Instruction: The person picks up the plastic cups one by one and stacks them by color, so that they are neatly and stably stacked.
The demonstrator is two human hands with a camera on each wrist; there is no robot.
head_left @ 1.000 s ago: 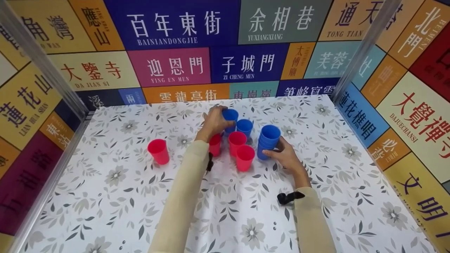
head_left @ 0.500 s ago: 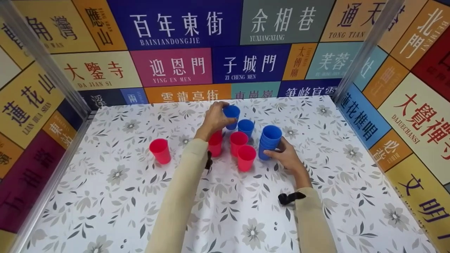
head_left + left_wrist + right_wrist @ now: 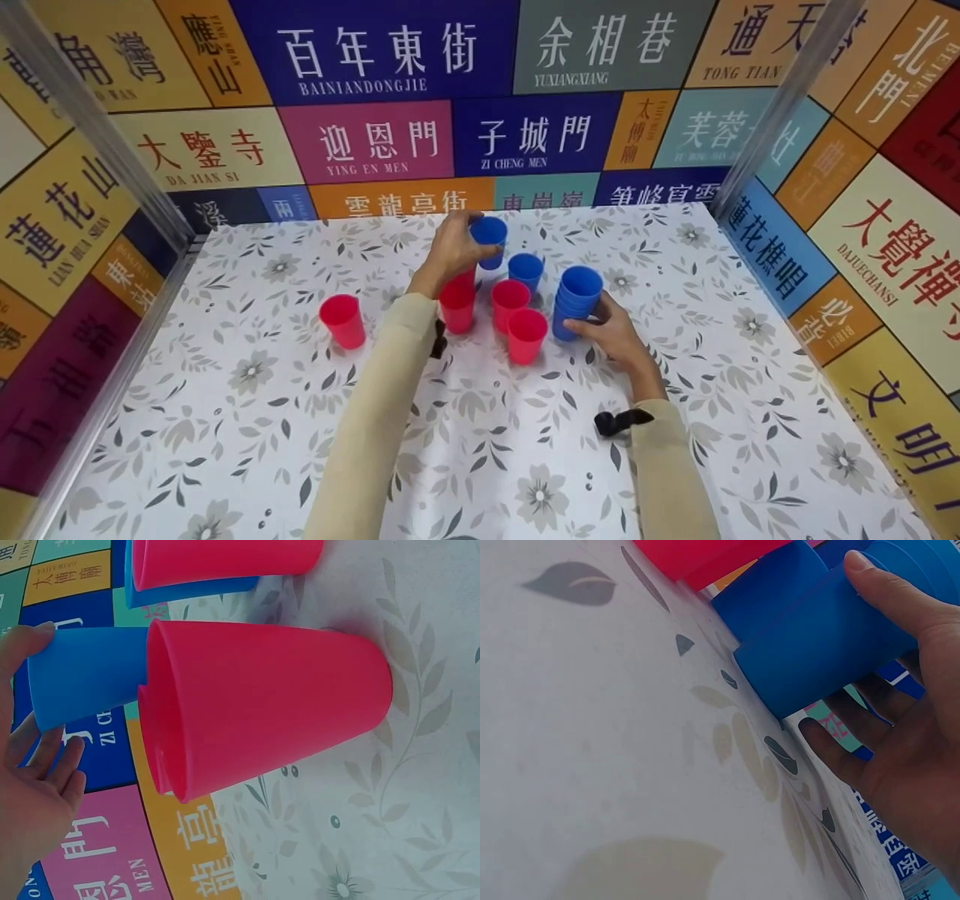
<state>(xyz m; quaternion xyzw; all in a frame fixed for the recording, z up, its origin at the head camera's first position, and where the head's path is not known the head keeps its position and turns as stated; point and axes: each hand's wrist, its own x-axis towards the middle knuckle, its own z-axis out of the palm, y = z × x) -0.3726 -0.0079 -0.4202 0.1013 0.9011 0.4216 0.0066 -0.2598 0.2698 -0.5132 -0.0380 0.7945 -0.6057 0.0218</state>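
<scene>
My left hand (image 3: 448,251) grips a blue cup (image 3: 491,234) at the back, its mouth up; whether it touches the table is unclear. Part of that cup (image 3: 90,675) hides behind a red cup (image 3: 277,697) in the left wrist view. My right hand (image 3: 619,334) holds a nested stack of blue cups (image 3: 576,304), thumb on the near side. The stack (image 3: 817,645) leans past my right hand's fingers (image 3: 840,754) in the right wrist view. Between the hands stand another blue cup (image 3: 526,271) and red cups (image 3: 510,304) (image 3: 526,337).
One red cup (image 3: 343,322) stands apart on the left of the flower-patterned table (image 3: 480,450). More red (image 3: 457,307) shows beside my left wrist, partly covered by it. Panels with lettering (image 3: 390,135) rise behind the table and along both sides.
My left hand and its blue cup have moved toward the back and slightly left, away from the other blue cup. My right hand stays on the stack.
</scene>
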